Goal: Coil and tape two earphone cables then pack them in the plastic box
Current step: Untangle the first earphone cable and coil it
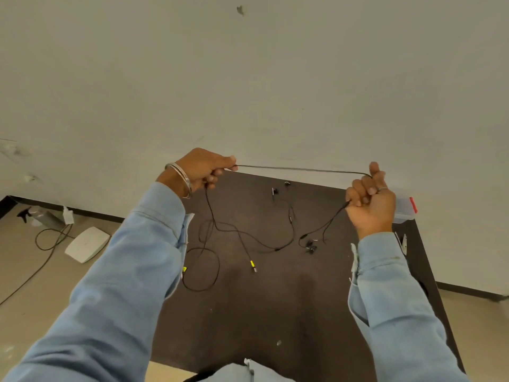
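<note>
A black earphone cable [303,169] stretches taut between my two raised hands above the far edge of the dark table [248,312]. My left hand [203,169] pinches one end, and the cable hangs down from it into a loop on the table. My right hand [370,199] grips the other end, its earbuds [310,245] dangling onto the table. A second black earphone cable [278,248] lies loose on the table, with a yellow-tagged plug [252,266] and earbuds [275,191] near the far edge. The plastic box [406,210], clear with a red latch, sits behind my right hand.
The table stands against a pale wall. On the floor at left lie a spray bottle [41,216], a white flat device [86,244] and a black cord [46,244]. A white scrap [402,241] lies at the table's right edge.
</note>
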Available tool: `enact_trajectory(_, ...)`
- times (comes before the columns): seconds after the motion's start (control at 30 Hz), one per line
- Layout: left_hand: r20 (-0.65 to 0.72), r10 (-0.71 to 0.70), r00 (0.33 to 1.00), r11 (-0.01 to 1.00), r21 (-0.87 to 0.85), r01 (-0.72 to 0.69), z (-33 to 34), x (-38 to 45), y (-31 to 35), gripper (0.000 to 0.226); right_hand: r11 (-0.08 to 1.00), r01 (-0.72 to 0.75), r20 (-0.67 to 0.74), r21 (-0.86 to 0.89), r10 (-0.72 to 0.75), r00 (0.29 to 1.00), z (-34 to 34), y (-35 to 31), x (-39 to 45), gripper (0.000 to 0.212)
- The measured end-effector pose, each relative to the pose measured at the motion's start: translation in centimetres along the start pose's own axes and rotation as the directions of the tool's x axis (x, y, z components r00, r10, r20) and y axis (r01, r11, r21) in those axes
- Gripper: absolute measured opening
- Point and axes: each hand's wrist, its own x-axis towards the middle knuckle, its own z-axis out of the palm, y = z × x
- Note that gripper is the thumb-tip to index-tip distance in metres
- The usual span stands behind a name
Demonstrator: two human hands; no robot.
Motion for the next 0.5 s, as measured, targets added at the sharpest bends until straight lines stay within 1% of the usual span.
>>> enact_trajectory(0.03, -0.027, 0.036, 0.999, 0.999, 0.016, -0.036, -0.5, 0.0, 0.1, 0.022, 1.0, 0.008, -0.036, -0.022, -0.009, 0.999, -0.6, -0.3, 0.0, 0.026)
enact_trajectory(0.07, -0.041, 0.072, 0.997, 0.997, -0.001, -0.072, -0.9, 0.0, 0.2, 0.02, 0.994, -0.007, -0.074, -0.108, -0.001, 0.997, -1.1, -0.4, 0.0, 0.026)
enact_trajectory(0.1, -0.042, 0.105, 0.994, 0.993, -0.044, -0.107, -1.1, 0.0, 0.3, 0.02, 0.961, -0.053, -0.127, -0.272, 0.019, 0.992, -1.5, -0.3, 0.1, 0.026)
enact_trajectory(0.13, -0.03, 0.133, 0.991, 0.986, -0.094, -0.135, -1.2, 0.0, 0.5, 0.02, 0.861, -0.123, -0.178, -0.493, 0.039, 0.983, -1.9, 0.1, 0.1, 0.026)
enact_trajectory(0.17, -0.011, 0.157, 0.988, 0.978, -0.136, -0.157, -0.9, 0.0, 0.6, 0.021, 0.662, -0.199, -0.218, -0.723, 0.055, 0.974, -2.1, 0.6, 0.0, 0.026)
enact_trajectory(0.2, 0.011, 0.177, 0.984, 0.971, -0.165, -0.173, -0.5, -0.1, 0.8, 0.021, 0.398, -0.25, -0.247, -0.883, 0.057, 0.967, -2.3, 1.2, 0.0, 0.023)
enact_trajectory(0.23, 0.036, 0.194, 0.98, 0.966, -0.179, -0.185, 0.0, -0.1, 0.9, 0.021, 0.151, -0.25, -0.247, -0.956, 0.042, 0.968, -2.3, 1.8, -0.2, 0.019)
enact_trajectory(0.27, 0.067, 0.21, 0.975, 0.965, -0.175, -0.196, 0.6, -0.2, 0.9, 0.02, -0.012, -0.201, -0.201, -0.98, 0.031, 0.979, -1.9, 2.4, -0.6, 0.018)
enact_trajectory(0.3, 0.106, 0.222, 0.969, 0.966, -0.157, -0.204, 1.3, -0.3, 0.9, 0.02, -0.063, -0.122, -0.124, -0.991, 0.034, 0.992, -1.1, 2.9, -1.0, 0.026)
enact_trajectory(0.33, 0.147, 0.233, 0.961, 0.968, -0.128, -0.215, 2.0, -0.4, 0.8, 0.019, -0.023, -0.013, -0.014, -1.0, 0.069, 0.998, 0.1, 3.3, -1.6, 0.039)
enact_trajectory(0.37, 0.186, 0.238, 0.953, 0.97, -0.096, -0.223, 2.7, -0.5, 0.8, 0.017, 0.079, 0.092, 0.101, -0.993, 0.125, 0.987, 1.6, 3.7, -2.3, 0.051)
enact_trajectory(0.4, 0.216, 0.24, 0.946, 0.971, -0.064, -0.231, 3.3, -0.5, 0.7, 0.014, 0.168, 0.18, 0.211, -0.969, 0.189, 0.959, 3.4, 4.1, -3.0, 0.058)
enact_trajectory(0.43, 0.236, 0.24, 0.942, 0.971, -0.041, -0.237, 3.9, -0.6, 0.7, 0.01, 0.202, 0.25, 0.297, -0.947, 0.251, 0.921, 5.1, 4.8, -3.6, 0.061)
enact_trajectory(0.47, 0.243, 0.245, 0.939, 0.969, -0.023, -0.246, 4.3, -0.5, 0.6, 0.007, 0.204, 0.314, 0.365, -0.927, 0.297, 0.883, 6.4, 5.5, -4.1, 0.06)
enact_trajectory(0.5, 0.24, 0.247, 0.939, 0.968, -0.015, -0.251, 4.5, -0.5, 0.5, 0.005, 0.216, 0.357, 0.411, -0.909, 0.318, 0.854, 7.5, 6.2, -4.4, 0.054)
